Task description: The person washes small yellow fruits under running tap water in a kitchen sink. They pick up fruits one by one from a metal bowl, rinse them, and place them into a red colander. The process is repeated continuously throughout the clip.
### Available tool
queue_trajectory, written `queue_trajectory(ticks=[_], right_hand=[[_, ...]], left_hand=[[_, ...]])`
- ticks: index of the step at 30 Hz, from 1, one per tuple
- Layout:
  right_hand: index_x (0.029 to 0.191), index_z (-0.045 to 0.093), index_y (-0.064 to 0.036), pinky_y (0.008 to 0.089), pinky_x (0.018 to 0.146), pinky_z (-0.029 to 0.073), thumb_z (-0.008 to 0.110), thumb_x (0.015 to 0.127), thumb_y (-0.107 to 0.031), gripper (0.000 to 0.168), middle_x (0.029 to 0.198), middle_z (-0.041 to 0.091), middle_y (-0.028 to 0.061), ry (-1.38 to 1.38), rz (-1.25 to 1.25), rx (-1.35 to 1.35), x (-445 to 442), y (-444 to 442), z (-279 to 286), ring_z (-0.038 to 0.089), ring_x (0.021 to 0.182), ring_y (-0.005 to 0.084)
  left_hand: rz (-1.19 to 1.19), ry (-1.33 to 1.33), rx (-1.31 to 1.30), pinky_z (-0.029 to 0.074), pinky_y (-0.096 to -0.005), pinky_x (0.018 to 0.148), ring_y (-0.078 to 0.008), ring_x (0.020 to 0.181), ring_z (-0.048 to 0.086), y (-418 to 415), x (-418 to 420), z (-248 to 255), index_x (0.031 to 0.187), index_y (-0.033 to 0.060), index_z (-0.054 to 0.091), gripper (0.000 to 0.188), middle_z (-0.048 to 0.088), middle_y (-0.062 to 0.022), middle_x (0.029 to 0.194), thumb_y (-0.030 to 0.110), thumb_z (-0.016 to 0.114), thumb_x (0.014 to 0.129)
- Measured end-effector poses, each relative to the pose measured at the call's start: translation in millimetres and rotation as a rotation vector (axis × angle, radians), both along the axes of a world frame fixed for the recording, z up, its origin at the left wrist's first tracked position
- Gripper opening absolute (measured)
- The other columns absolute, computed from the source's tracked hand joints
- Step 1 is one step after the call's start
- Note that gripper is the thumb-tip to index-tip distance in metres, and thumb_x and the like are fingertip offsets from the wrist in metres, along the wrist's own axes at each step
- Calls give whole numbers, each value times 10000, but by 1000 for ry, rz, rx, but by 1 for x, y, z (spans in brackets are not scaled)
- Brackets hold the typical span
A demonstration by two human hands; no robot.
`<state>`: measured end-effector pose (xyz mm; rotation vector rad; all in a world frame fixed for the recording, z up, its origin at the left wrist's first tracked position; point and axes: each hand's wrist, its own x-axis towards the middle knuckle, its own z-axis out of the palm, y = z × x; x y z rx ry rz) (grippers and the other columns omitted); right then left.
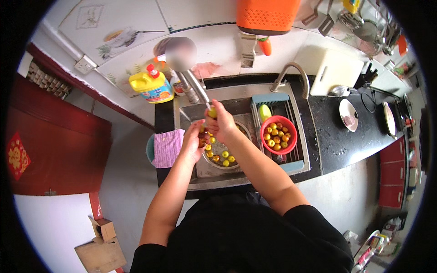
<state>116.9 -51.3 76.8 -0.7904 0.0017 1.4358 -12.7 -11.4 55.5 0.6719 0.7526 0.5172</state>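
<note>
My right hand (222, 123) holds a yellow-green fruit (212, 112) under the end of a metal faucet (199, 87). Just left of it and lower, my left hand (194, 141) is curled around reddish-brown fruit (202, 140). Below both hands, a round basin (208, 163) stands in the steel sink (188, 111), with several small yellow-green and brownish fruits (225, 154) in it. My right forearm hides part of the basin. On a rack over the sink's right side, a red plastic bowl (295, 136) contains many similar fruits.
A green object (264, 112) lies beside the bowl on the rack (293, 166). Left of the sink are a yellow detergent jug (153, 87) and a pink cloth (169, 148). A curved second faucet (302, 73), a white cutting board (336, 73) and a dish (348, 114) stand right on the black counter.
</note>
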Motion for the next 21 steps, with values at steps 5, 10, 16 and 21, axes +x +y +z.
queue_trajectory(ticks=[5,10,16,21], right_hand=[[1059,521,-90,200,462,306,420,985,-335,275,727,461,-14,-356,29,123,-11,-7,8,345,536,55],[1092,511,-67,280,609,450,635,860,-212,300,826,569,70,-1198,-41,3,6,-45,-21,545,679,156],[999,525,-69,445,748,480,716,724,-224,370,950,587,165,-1686,-49,-746,56,-142,-92,585,888,361],[1078,522,-92,433,724,508,633,776,-166,330,1046,515,188,-1794,-222,-923,78,-180,-118,584,879,374]], left_hand=[[9,-35,-127,408,-222,519,-113,588,514,2,6,3,877,103,585,329,573,-1,706,411,493,946],[13,36,-183,429,-229,546,-128,633,527,5,16,2,985,87,603,310,583,-29,752,385,555,917],[-126,-116,-243,459,-246,579,-152,682,536,9,33,-4,1133,75,566,259,573,-105,890,214,561,915],[-131,-188,-244,452,-240,583,-143,684,521,-1,45,-2,1198,102,549,304,562,-111,914,211,570,915]])
